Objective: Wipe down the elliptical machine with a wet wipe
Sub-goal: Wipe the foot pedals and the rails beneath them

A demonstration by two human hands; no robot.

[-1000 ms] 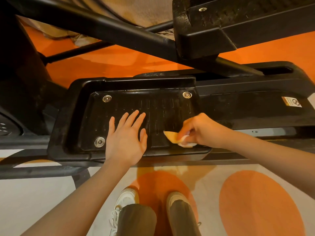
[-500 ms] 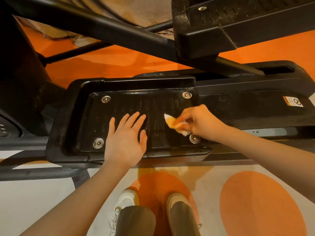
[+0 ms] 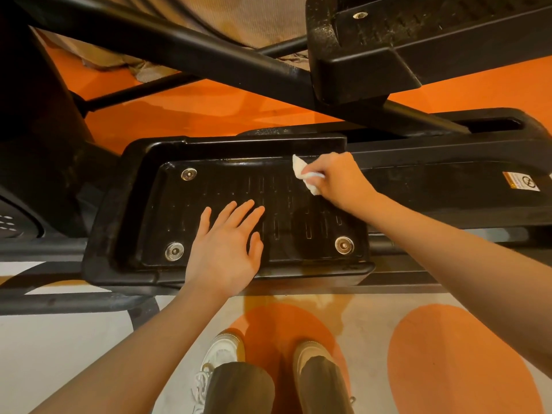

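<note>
Seen from above: black elliptical foot pedal (image 3: 227, 186) lying across the middle, ribbed with short slots, raised rim all round. Round metal bolts at three visible corners: far left (image 3: 188, 174), near left (image 3: 174, 251), near right (image 3: 344, 245).

Left hand (image 3: 225, 249) spread flat, palm down, on the near-middle of the pedal, fingers splayed and pointing far-right, gripping nothing.

Right hand (image 3: 337, 180) closed around a crumpled white wet wipe (image 3: 301, 171), pressed at the far right corner of the pedal tread, right against the far rim. One corner of the wipe sticking up to the far left of the knuckles, another bit showing below the fingers.

To the right of the pedal, black frame rail with an orange-and-white warning sticker (image 3: 521, 181). Farther off, a diagonal black bar (image 3: 185, 49) and a second pedal (image 3: 418, 40) at the far right.

Below, pale floor (image 3: 74, 339) with orange circles; two light shoes (image 3: 222, 351) and dark trouser legs at the near edge.
</note>
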